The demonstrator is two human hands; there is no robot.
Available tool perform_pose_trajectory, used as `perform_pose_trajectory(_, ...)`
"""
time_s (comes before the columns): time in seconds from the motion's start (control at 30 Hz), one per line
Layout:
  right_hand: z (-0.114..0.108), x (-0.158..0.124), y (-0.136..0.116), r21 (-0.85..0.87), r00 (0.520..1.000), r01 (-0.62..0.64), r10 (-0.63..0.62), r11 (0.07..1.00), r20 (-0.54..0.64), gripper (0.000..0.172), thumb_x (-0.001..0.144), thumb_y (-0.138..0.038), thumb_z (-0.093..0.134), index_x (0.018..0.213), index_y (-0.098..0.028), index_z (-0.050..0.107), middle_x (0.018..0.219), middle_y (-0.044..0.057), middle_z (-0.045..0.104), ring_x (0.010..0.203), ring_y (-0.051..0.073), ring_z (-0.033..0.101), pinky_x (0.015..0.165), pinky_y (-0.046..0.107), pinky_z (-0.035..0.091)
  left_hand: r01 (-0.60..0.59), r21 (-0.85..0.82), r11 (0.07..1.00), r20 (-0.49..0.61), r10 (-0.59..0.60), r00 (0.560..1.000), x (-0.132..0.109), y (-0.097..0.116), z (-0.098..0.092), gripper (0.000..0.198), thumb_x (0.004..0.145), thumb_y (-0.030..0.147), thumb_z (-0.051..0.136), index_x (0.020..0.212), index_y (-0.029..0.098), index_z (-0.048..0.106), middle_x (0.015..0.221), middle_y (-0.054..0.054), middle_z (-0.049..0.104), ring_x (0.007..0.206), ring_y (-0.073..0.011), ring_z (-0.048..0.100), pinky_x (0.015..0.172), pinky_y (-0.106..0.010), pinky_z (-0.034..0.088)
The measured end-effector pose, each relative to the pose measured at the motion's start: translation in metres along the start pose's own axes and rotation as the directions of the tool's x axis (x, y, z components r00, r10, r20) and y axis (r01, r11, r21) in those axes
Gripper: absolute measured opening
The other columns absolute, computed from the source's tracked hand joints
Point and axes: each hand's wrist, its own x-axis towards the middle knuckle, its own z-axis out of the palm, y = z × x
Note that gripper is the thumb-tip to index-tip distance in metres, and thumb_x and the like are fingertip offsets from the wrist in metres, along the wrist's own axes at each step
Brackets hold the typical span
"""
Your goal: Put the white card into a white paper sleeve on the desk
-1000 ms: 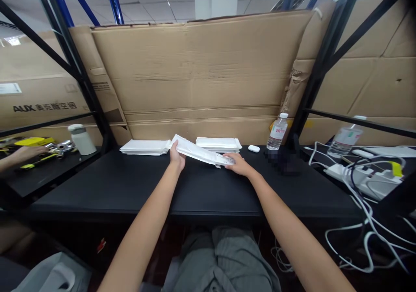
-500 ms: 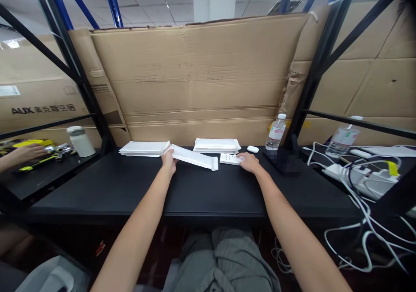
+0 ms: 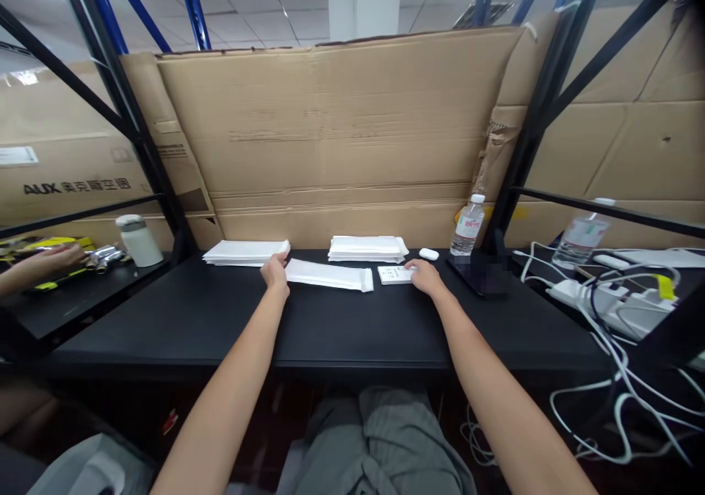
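Observation:
A long white padded envelope (image 3: 329, 275) lies flat on the black table (image 3: 330, 326). My left hand (image 3: 275, 275) grips its left end, fingers closed round the edge. My right hand (image 3: 423, 275) rests on a small white card-like item (image 3: 394, 274) just right of the envelope, fingers curled over its right end. Behind them lie two flat stacks of white envelopes: a left stack (image 3: 245, 251) and a right stack (image 3: 368, 247).
A small white case (image 3: 428, 254) and a water bottle (image 3: 468, 225) stand at the back right. Cardboard sheets (image 3: 341, 135) wall the back. White cables and a power strip (image 3: 611, 297) clutter the right. Another person's hand (image 3: 49, 258) works at the left bench beside a white cup (image 3: 137, 239).
The envelope, held tilted in the air by both hands, has come down flat on the table. My right hand let go of it and moved right onto the small white item.

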Motion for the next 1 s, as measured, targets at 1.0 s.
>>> perform_pose_trajectory(1.0, 0.04, 0.019, -0.016, -0.273, 0.892, 0.256, -0.335, 0.927, -0.303, 0.031, 0.085, -0.023, 0.04, 0.09, -0.019, 0.07, 0.134, 0.011, 0.054, 0.133, 0.027, 0.035, 0.112, 0.058, 0.007, -0.888, 0.421, 0.185, 0.907, -0.071, 0.416, -0.044, -0.038, 0.012, 0.051, 0.086, 0.052, 0.047, 0.128, 0.024, 0.057, 0.142, -0.005, 0.048, 0.134, -0.0298, 0.037, 0.112, -0.045, 0.025)
